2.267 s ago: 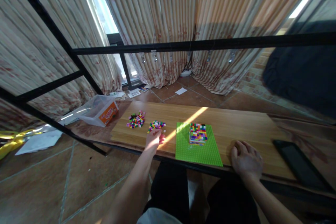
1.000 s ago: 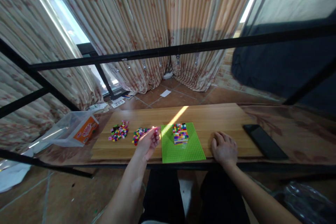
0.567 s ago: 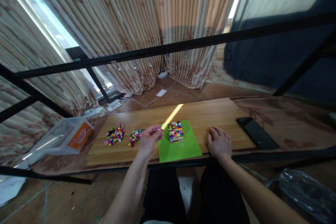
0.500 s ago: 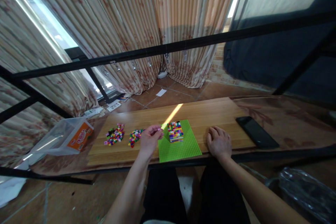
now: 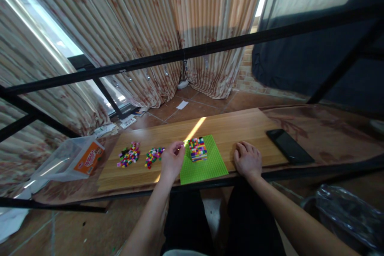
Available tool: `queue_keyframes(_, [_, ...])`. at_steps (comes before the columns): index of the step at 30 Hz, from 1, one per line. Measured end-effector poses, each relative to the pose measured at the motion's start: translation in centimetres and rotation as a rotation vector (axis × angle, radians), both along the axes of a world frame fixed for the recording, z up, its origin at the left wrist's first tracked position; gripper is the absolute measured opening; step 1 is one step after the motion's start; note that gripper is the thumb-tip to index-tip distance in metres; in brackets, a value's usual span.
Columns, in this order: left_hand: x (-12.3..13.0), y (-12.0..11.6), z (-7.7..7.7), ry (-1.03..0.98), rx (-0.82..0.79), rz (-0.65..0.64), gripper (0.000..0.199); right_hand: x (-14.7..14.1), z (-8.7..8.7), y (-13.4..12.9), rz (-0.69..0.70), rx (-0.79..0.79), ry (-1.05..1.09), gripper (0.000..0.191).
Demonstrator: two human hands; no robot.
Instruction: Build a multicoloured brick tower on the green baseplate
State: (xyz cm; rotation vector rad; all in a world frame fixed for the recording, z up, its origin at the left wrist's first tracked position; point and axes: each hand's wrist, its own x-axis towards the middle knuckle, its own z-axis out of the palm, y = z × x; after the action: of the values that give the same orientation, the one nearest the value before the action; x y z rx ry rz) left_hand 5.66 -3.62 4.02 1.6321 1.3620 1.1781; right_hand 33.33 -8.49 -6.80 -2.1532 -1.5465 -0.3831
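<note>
My left hand [image 5: 173, 159] is pinched just over the left edge of a green studded baseplate [image 5: 211, 173]. Something small may be between its thumb and forefinger, but I cannot make it out. Right of those fingertips, a multicoloured block of building bricks [image 5: 198, 150] stands on the baseplate. Two heaps of loose bricks lie left of the hand, a nearer one [image 5: 154, 156] and a farther one [image 5: 129, 155]. My right hand [image 5: 247, 159] rests palm down on the wooden board [image 5: 231, 124], fingers slightly bent, holding nothing.
A black phone [image 5: 289, 146] lies at the board's right end. At the left stands a clear plastic box [image 5: 67, 160] with an orange label. A dark metal bar [image 5: 168, 59] crosses beyond the board, in front of the curtains [image 5: 135, 16].
The whole view has shifted slightly. My left hand has turned a little, with its fingertips higher by the baseplate's edge; the pinkish bit at them no longer shows clearly. My right hand stays put.
</note>
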Motion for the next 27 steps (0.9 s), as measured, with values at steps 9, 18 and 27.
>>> queue_keyframes(9, [0.7, 0.3, 0.2, 0.238, 0.087, -0.052, 0.021, -0.1, 0.0, 0.1, -0.002, -0.001, 0.016, 0.033])
queue_keyframes(18, [2.1, 1.5, 1.4, 0.388, 0.193, -0.095, 0.018, -0.1, 0.1, 0.0, -0.003, -0.004, 0.022, 0.034])
queue_keyframes(27, [2.6, 2.1, 2.2, 0.479, 0.215, -0.146, 0.017, 0.0, 0.0, 0.1, 0.006, 0.015, 0.037, 0.033])
